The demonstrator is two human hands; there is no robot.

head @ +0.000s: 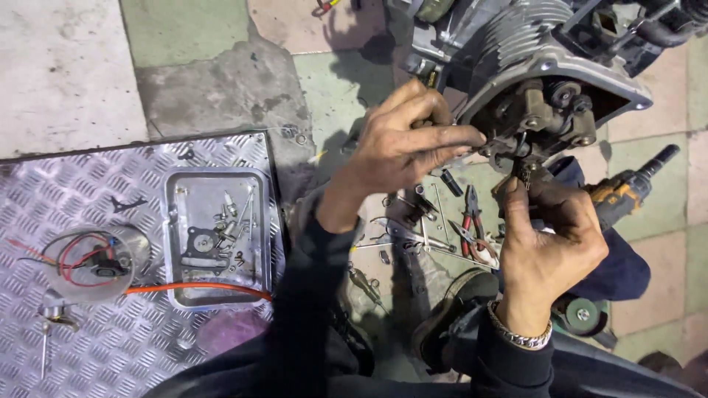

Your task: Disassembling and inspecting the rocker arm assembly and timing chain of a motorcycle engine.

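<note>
**Both hands at the open face of a small engine, floor-level work**

Hidden / unclear: the engine is cut off by the top edge at 12 to 1 o'clock; only its finned cylinder and the open, oily face show. The small part at that face is mostly masked by fingertips; its kind cannot be made out. The cordless drill at 3 o'clock is partly behind the right hand and a dark blue cloth. Loose tools on the floor between the forearms are dim; red-handled pliers are the only ones clear.

Left hand: comes in from 7 o'clock, wrist bent, back of hand up, fingers extended toward 3 o'clock. Thumb and forefinger pinch a thin dark piece at the engine face; the grip is clenched on that small part.

Right hand: rises from 5 o'clock, chain bracelet at the wrist, fingers curled upward. Fingertips touch the underside of the same fitting just below the left fingertips. Whether this grip is closed on anything I cannot tell; the fingertips hide it.

Surroundings: at 9 o'clock a chequer-plate sheet lies on the floor, carrying a shallow metal tray with a gasket, screws and small parts. An orange hose crosses the tray's near rim. Left of the tray, a round clear lid holds red wires
</note>
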